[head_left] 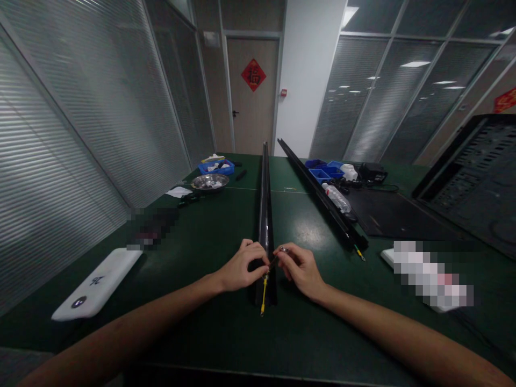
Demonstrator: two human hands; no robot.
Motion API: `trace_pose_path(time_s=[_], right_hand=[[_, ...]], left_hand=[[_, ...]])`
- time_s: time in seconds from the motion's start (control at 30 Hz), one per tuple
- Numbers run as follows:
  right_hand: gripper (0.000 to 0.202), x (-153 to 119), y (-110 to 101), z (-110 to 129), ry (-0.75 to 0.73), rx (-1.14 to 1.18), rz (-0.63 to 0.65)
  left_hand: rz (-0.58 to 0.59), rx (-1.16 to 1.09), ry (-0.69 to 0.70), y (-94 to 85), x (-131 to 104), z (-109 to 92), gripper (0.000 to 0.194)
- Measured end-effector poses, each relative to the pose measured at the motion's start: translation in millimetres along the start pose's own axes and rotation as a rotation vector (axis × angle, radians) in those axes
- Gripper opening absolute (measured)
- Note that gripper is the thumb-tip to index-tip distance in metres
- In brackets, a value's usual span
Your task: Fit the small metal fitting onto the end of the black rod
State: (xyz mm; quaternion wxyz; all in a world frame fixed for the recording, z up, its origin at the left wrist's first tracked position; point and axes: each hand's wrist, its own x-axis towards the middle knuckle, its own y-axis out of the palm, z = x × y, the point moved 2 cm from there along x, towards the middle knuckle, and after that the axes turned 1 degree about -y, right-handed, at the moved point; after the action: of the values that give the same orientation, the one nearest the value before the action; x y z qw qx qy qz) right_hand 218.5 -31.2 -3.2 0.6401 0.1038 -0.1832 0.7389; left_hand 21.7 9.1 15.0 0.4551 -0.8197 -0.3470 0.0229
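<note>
A long black metal rail lies lengthwise on the table. At its near end a yellow wire with a ring terminal sticks out toward me. My left hand rests over the rail, thumb and fingers pinched by the wire's upper end; whatever they grip is too small to make out. Just right of the rail, my right hand is closed on a small shiny metal tool, which slants down toward the left fingertips. Its exact kind is unclear.
A second black rail with a yellow-green wire lies to the right, beside a plastic bottle and blue bins. Left are a metal bowl, a blue tray and a white device. A dark panel leans at right.
</note>
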Motion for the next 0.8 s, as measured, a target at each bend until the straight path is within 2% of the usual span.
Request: trace_pose_path(time_s=[0.5, 0.8], right_hand=[[0.024, -2.8, -0.6, -0.3, -0.046, -0.058, -0.040], [0.024, -3.1, -0.3, 4.7, -0.059, -0.118, -0.002]], left_hand=[[0.014, 0.007, 0.014, -2.1, -0.5, -0.8, 0.005], [0.056, 0.011, 0.000, -3.0, 1.3, -3.1, 0.008]])
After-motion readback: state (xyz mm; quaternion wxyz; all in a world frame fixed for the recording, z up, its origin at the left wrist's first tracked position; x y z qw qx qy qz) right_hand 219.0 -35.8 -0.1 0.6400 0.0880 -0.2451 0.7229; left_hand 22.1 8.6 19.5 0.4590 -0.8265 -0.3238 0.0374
